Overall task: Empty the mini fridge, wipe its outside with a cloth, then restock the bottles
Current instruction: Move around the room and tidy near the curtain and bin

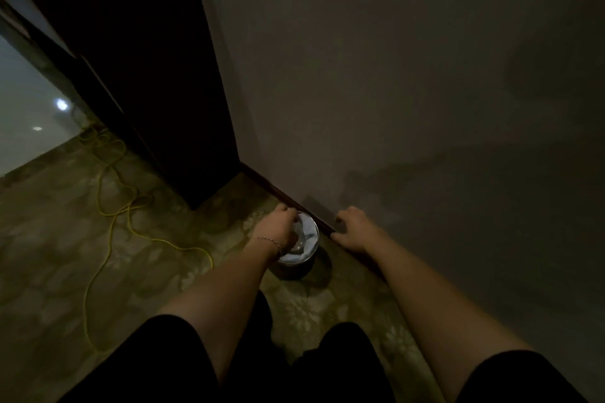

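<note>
Pale cloth or liner fills a small round bin point(299, 247) on the carpet point(65, 255) by the wall point(393, 75), and the left hand point(278, 229) reaches into it, fingers curled on something I cannot make out. Right hand point(352, 227) rests spread on the skirting point(294, 203), holding nothing. No fridge or bottles show, so progress cannot be judged; the wiping looks unfinished at best.

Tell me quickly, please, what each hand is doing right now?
Left hand: reaching into the small bin, fingers curled on something pale inside; what it is cannot be told.
Right hand: open, holding nothing, resting against the baseboard.
</note>
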